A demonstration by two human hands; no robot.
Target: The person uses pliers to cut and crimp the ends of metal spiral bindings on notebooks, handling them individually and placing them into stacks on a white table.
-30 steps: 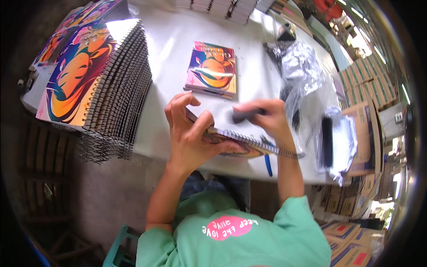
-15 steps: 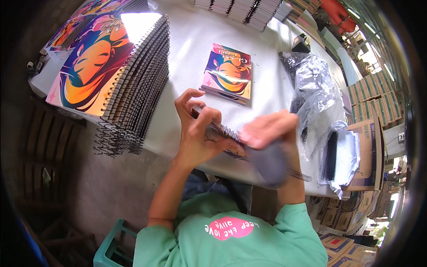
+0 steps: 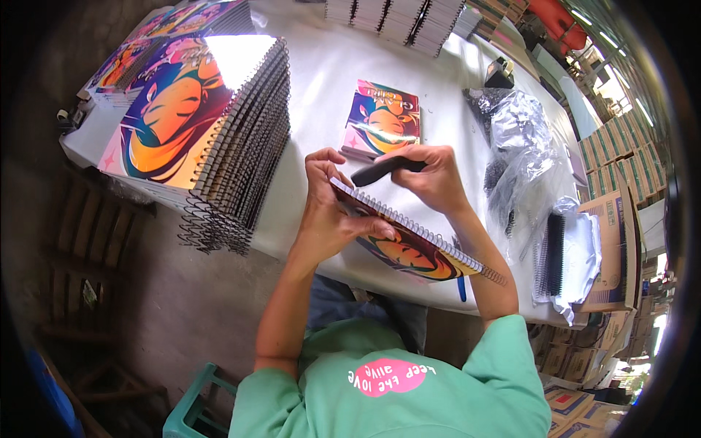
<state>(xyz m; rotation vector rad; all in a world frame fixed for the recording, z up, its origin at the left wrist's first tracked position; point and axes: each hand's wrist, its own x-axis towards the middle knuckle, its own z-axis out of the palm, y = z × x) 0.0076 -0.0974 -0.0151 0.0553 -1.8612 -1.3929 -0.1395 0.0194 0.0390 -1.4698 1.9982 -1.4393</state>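
Observation:
My left hand is closed round the upper left end of a spiral notebook with an orange and purple picture cover. The notebook is tilted, its bound edge turned up. A wire coil runs along that edge, and its loose tail sticks out past the lower right corner, by my right forearm. My right hand grips a dark, smooth, elongated tool whose exact kind I cannot make out. The tool's tip is just above the coil near my left fingers; I cannot tell whether they touch.
A small stack of unbound covers and pages lies beyond my hands. Tall coil-bound notebooks are piled at left. Crumpled clear plastic and black coils lie at right, beside a cardboard box. A blue pen-like stick shows at the table's front edge.
My right hand has moved up and lifted from the coil, the dark tool now pointing left. The notebook has turned so more of its cover and bound edge shows.

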